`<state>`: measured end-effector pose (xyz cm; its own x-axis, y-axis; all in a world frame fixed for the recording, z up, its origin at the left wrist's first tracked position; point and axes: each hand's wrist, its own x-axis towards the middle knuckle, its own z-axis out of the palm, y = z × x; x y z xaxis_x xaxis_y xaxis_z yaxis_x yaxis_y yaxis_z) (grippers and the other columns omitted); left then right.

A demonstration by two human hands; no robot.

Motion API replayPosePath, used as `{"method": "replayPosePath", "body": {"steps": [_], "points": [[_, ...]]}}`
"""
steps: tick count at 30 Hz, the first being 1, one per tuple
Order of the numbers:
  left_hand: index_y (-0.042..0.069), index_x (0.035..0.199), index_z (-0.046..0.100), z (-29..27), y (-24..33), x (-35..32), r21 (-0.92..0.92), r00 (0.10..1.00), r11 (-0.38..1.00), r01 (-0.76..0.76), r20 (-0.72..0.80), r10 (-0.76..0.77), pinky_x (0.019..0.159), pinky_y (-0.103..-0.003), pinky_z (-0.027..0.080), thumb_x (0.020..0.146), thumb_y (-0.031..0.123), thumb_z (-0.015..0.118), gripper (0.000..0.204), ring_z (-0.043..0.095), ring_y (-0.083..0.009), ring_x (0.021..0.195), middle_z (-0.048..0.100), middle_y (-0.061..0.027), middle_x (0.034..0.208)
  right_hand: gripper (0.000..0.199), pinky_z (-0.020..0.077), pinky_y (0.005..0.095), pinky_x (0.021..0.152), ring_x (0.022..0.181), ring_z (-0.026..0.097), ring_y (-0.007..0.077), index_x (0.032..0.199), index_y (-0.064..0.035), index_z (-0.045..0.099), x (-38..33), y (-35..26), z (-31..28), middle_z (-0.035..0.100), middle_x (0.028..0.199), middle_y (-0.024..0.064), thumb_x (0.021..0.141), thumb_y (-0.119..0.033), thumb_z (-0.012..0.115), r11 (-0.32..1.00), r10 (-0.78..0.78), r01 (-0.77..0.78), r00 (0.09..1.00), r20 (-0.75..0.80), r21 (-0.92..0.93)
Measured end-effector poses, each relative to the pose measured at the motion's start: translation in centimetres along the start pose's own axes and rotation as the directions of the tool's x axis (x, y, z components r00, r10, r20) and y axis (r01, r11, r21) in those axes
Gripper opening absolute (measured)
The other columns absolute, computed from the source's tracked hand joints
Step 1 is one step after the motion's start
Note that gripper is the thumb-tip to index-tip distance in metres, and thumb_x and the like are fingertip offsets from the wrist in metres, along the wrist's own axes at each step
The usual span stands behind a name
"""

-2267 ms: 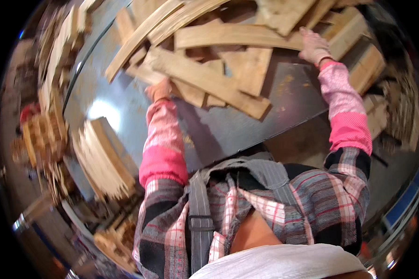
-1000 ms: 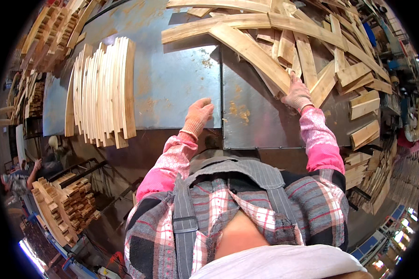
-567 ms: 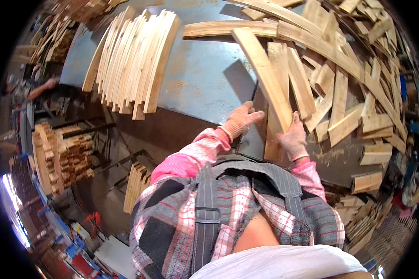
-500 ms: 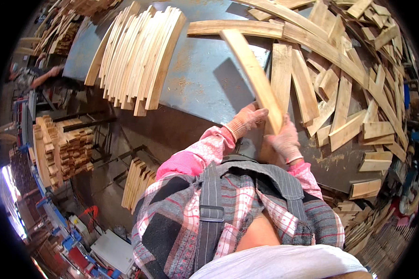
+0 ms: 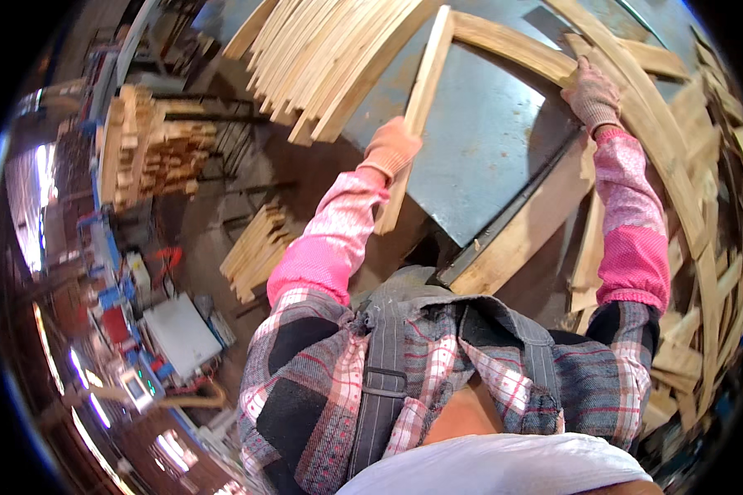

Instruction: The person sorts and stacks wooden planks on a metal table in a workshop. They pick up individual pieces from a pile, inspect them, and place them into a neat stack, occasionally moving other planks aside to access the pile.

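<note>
My gloved left hand (image 5: pixel 392 147) is closed round a long straight wooden slat (image 5: pixel 421 99) that reaches from the table's near edge up toward a neat stack of curved slats (image 5: pixel 330 58) at the top left. My gloved right hand (image 5: pixel 590 92) rests on a wide curved wooden piece (image 5: pixel 512 49) lying across the grey metal table (image 5: pixel 479 140); whether its fingers grip the piece I cannot tell. Both forearms wear pink sleeves.
Loose curved and straight wood pieces (image 5: pixel 702 206) pile along the table's right side. A plank (image 5: pixel 528 231) leans at the table's near edge. Stacks of cut wood (image 5: pixel 144 148) and a smaller bundle (image 5: pixel 256 252) sit on the floor to the left, beside machinery (image 5: pixel 173 330).
My left hand has taken the long slat and swung it left toward the stacked slats. My right hand left the slat and reached out right onto the curved piece.
</note>
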<state>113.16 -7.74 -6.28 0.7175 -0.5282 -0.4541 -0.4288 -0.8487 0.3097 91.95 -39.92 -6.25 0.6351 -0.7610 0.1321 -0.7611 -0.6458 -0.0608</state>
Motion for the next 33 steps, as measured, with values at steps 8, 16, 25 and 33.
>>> {"method": "replayPosePath", "body": {"steps": [8,16,25,33], "points": [[0.014,0.128,0.065,-4.2,-3.1,9.5,0.4,0.943,0.916,0.041,-0.318,0.097,0.1,-0.055,0.052,0.093,0.018,0.059,0.036,0.063,-0.0423,0.122,0.065,-0.0184,0.128,0.036,0.0596,0.0467,0.088,0.114,0.07,0.034,0.125,-0.0016,0.066,5.4,-3.5,5.5,0.07,0.124,0.02,0.09,-0.011,0.067,0.96,-0.009,0.076,0.971,0.241,-0.271],[0.026,0.159,0.035,-3.3,-7.8,10.3,0.529,0.911,0.846,0.071,-0.38,0.162,0.11,-0.055,0.041,0.096,0.022,0.056,0.067,0.044,-0.0336,0.14,0.042,-0.0139,0.155,0.032,0.0541,0.0463,0.093,0.109,0.07,0.0411,0.111,-0.0017,0.073,6.4,0.4,-3.8,0.071,0.112,0.0278,0.088,-0.019,0.058,0.978,0.036,-0.106,0.937,0.347,0.182],[0.012,0.152,0.046,-6.4,-1.8,9.3,0.271,0.953,0.942,-0.197,-0.172,0.249,0.111,-0.048,0.045,0.088,0.035,0.072,0.073,0.054,-0.0383,0.133,0.055,-0.0218,0.144,0.026,0.0543,0.0343,0.076,0.087,0.069,0.0217,0.105,-0.0034,0.074,-6.1,2.4,-11.6,0.074,0.099,0.0096,0.084,-0.019,0.069,0.707,-0.251,-0.007,0.932,0.26,0.707],[0.002,0.135,0.063,3.7,8.6,-0.2,-0.245,0.611,0.651,-0.719,0.226,0.759,0.102,-0.038,0.05,0.091,0.035,0.07,0.056,0.067,-0.0322,0.115,0.072,-0.0202,0.121,0.022,0.0579,0.0308,0.078,0.088,0.069,0.0153,0.11,-0.0019,0.069,-26.8,5.9,-4.8,0.072,0.1,0.0056,0.091,-0.014,0.07,-0.161,0.253,-0.269,0.919,0.303,0.95]]}}
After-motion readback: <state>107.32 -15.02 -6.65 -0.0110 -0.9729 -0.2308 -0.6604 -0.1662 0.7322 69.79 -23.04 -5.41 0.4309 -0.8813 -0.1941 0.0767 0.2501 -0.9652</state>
